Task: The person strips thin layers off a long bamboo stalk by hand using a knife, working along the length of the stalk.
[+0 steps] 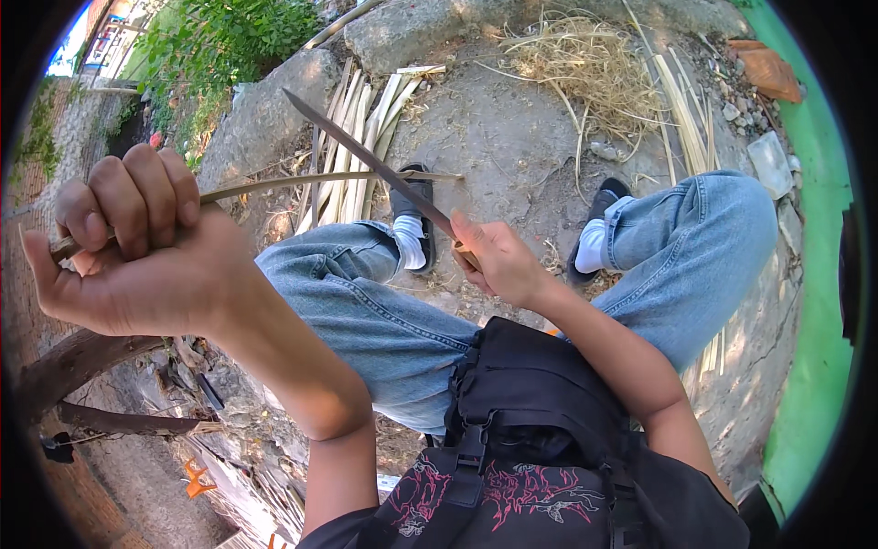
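My left hand (pixel 137 247) is raised at the left, its fingers wrapped around one end of a thin bamboo strip (pixel 302 180). The strip stretches to the right, and its free end tapers off just past the knife. My right hand (pixel 503 261), over the space between my knees, grips the handle of a long knife (pixel 352 144). Its dark, narrow blade slants up and to the left with the tip pointing away from me. Blade and strip cross near my left shoe; whether they touch I cannot tell.
Pale split strips (pixel 366 114) lie beyond my left foot, with another bundle (pixel 686 110) at the far right. A heap of curly shavings (pixel 585 69) rests on the ground ahead. Large stones (pixel 402 37) border the far side. A green wall (pixel 809 366) runs along the right.
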A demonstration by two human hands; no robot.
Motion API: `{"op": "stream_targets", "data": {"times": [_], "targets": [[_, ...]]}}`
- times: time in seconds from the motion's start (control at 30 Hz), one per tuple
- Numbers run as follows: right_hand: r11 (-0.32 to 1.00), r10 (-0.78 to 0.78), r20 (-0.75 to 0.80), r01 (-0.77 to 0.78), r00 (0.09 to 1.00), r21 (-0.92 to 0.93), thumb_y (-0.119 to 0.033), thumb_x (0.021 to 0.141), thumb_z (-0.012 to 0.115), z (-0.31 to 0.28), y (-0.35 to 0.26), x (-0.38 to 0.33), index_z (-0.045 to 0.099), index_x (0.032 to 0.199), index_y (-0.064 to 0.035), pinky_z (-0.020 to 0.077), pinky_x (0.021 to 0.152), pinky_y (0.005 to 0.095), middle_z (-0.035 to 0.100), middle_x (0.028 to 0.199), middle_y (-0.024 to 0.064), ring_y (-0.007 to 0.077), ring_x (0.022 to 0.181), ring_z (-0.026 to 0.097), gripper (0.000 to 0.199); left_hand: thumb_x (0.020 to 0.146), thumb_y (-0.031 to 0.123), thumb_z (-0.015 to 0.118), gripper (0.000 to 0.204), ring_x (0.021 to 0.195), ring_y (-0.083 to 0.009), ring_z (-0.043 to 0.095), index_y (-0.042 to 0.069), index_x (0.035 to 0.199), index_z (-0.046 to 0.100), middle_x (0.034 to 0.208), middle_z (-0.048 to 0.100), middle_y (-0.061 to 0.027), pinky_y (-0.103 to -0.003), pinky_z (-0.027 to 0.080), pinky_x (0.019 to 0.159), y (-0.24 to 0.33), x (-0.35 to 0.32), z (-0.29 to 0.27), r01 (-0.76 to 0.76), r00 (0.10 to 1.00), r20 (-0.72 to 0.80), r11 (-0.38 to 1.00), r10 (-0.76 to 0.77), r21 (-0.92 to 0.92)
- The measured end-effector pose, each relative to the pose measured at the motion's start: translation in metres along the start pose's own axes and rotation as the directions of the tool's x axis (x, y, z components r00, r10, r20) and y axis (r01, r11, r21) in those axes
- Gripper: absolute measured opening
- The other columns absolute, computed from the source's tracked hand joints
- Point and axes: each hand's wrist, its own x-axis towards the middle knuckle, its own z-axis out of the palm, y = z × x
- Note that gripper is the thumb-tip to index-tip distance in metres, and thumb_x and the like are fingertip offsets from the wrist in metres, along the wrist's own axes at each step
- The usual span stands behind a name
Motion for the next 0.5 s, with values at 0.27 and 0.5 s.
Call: {"op": "stream_targets", "data": {"times": [0.27, 0.5], "targets": [[0.974, 0.061, -0.208, -0.103, 0.976, -0.201, -0.052, 0.096, 0.037, -0.009, 0.039, 0.009, 0.045, 0.050, -0.0018, 0.0307, 0.046, 0.0328, 0.036, 0.044, 0.0012, 0.0116, 0.045, 0.035, 0.069, 0.079, 0.034, 0.056, 0.040, 0.037, -0.0066, 0.018, 0.020, 0.052, 0.030, 0.041, 0.022, 0.0046, -0.025, 0.016, 0.035, -0.002, 0.003, -0.012, 0.007, 0.997, 0.079, 0.999, -0.003, -0.049], [0.961, 0.219, -0.251, -0.254, 0.943, -0.112, -0.052, 0.097, 0.035, -0.008, 0.059, 0.013, 0.037, 0.054, -0.0074, 0.0282, 0.043, 0.0256, 0.032, 0.050, -0.0022, 0.0080, 0.045, 0.031, 0.062, 0.077, 0.028, 0.057, 0.038, 0.039, -0.0077, 0.015, 0.018, 0.053, 0.028, 0.044, 0.019, 0.0043, -0.025, 0.015, 0.040, -0.004, -0.001, 0.004, -0.114, 0.979, -0.148, 0.981, 0.137, 0.156]]}}
